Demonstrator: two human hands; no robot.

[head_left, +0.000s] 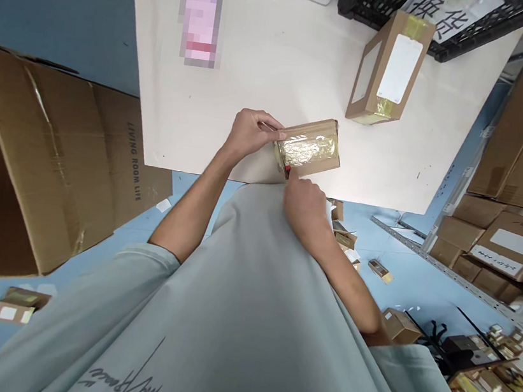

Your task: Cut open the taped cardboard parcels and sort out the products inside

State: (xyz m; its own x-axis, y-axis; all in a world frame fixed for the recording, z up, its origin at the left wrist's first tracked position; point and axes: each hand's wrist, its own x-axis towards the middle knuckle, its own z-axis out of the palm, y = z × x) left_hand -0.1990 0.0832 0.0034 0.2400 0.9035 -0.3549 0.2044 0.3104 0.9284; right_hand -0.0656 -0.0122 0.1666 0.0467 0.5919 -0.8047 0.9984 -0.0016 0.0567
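A small cardboard box (310, 146) with shiny clear tape along its upper face lies near the front edge of the white table. My left hand (253, 134) grips its left end, thumb and fingers at the flap. At the lower left corner of that box, my right hand (306, 205) is closed, its fingertips against a small red and dark thing (287, 170) that is mostly hidden. Behind to the right stands a taller taped cardboard box (391, 68) with white labels.
A black plastic crate (371, 5) holding a sheet with handwriting sits at the back right. A pink blurred item (200, 21) lies at the back left. A large carton (54, 162) stands left of the table, and stacked cartons (501, 240) fill the right side.
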